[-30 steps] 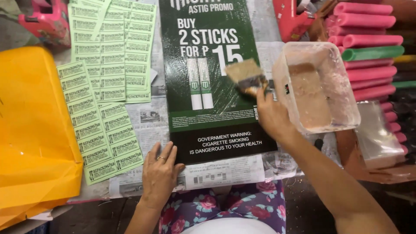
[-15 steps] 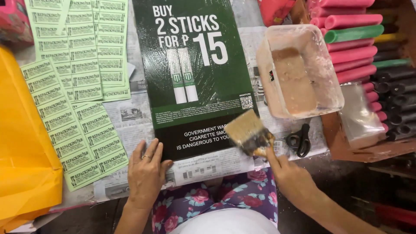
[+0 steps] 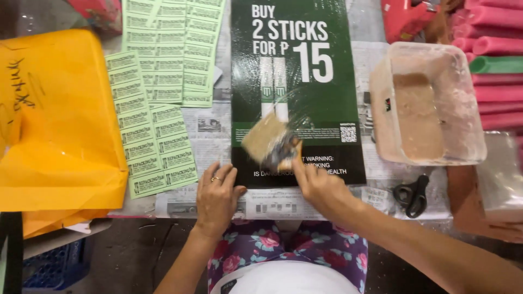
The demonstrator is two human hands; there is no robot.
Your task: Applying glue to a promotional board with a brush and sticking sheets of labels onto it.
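1. The paintbrush (image 3: pixel 269 142) is motion-blurred; its handle is buried under the right hand's (image 3: pixel 321 188) fingers.
2. Beyond those fingertips, brush and hand cover part of the dark green poster (image 3: pixel 297 81), whose top is cropped.
3. The left hand (image 3: pixel 217 198) hides the poster's near corner.

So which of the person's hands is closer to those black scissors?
The right hand. It holds the brush on the green poster, just left of the scissors; the left hand lies farther left, at the poster's corner.
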